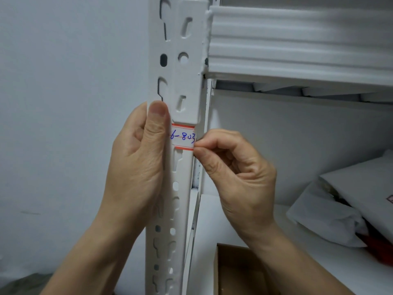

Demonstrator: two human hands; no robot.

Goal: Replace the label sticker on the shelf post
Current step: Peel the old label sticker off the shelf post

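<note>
Brown cardboard box [240, 271] below; white wrapped parcels [340, 209] at right; pale wall [63, 81] left

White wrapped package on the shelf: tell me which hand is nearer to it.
Right. The right hand pinches the edge of the label sticker, left of the package; the left hand grips the shelf post, farther left.

The shelf post [187, 177] is showing smooth, white-painted metal; the label sticker [182, 137] is looking like matt paper.

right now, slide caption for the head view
Left hand grips the white slotted metal shelf post while right hand pinches the edge of the red-bordered white label sticker
</note>
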